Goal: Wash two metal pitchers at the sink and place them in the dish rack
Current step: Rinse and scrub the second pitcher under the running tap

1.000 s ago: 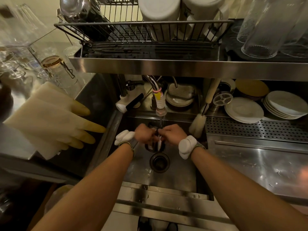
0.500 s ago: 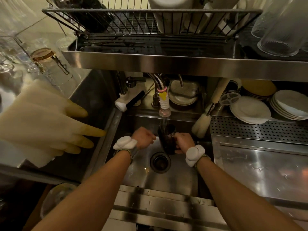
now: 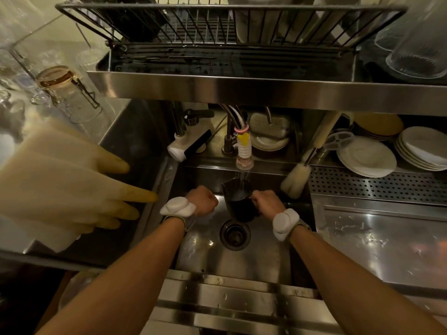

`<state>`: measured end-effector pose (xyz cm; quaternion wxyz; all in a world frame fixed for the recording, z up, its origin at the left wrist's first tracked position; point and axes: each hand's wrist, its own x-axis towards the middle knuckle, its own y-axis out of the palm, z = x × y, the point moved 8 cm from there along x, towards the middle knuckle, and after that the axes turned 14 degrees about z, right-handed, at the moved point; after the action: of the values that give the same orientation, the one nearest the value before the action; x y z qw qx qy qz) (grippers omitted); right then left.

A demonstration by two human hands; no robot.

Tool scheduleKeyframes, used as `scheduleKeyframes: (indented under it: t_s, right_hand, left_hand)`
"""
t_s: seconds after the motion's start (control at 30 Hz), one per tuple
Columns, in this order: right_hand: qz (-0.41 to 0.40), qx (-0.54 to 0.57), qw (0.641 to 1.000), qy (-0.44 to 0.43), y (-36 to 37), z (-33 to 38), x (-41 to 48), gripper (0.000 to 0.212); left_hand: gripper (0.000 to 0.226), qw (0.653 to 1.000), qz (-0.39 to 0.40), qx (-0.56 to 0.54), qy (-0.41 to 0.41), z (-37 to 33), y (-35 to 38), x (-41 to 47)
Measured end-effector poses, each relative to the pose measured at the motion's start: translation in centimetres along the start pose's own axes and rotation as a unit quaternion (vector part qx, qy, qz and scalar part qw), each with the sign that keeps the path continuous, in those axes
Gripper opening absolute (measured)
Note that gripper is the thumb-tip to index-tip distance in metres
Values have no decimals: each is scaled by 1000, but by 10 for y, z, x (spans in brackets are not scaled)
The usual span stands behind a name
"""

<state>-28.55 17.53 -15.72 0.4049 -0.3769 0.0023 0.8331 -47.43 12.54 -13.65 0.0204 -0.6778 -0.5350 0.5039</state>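
Since a second ago the hands have parted. The left hand (image 3: 202, 200) has drawn off to the left, and the right hand (image 3: 265, 203) alone now holds the pitcher (image 3: 238, 201), raised with its mouth up under the tap (image 3: 244, 163).

Water (image 3: 243, 175) runs from the tap into the pitcher's mouth. The pitcher hangs over the back half of the sink (image 3: 242, 264), just beyond the drain (image 3: 234, 234), and does not touch the sink floor. The right hand's fingers are curled round the pitcher's right side, at the handle. The left hand is a closed fist near the pitcher's left side, apart from it; nothing shows in it. Each wrist wears a white padded band (image 3: 177, 206).

A brush (image 3: 296, 180) leans at the sink's back right corner. Plates (image 3: 366, 155) are stacked beyond the sink's right edge. Pale gloves (image 3: 60, 187) hang over the counter past the left edge. Above the sink's back edge a steel shelf (image 3: 242, 89) carries the wire rack (image 3: 217, 27), with glasses (image 3: 416, 44) standing mouth down to its right.
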Motion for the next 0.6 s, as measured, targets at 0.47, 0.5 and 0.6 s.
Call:
scheduleKeyframes:
  t_s: [0.47, 0.5, 0.6]
  right_hand:
    - [-37, -31, 999, -1, -6, 12, 9, 36]
    - [-29, -41, 999, 0, -5, 13, 8, 35]
    - [-33, -19, 999, 12, -16, 4, 7, 36]
  left_hand:
    - [27, 1000, 22, 13, 8, 8, 1, 3]
    - [27, 1000, 23, 16, 8, 7, 0, 3]
    - [26, 1000, 27, 13, 10, 7, 1, 5]
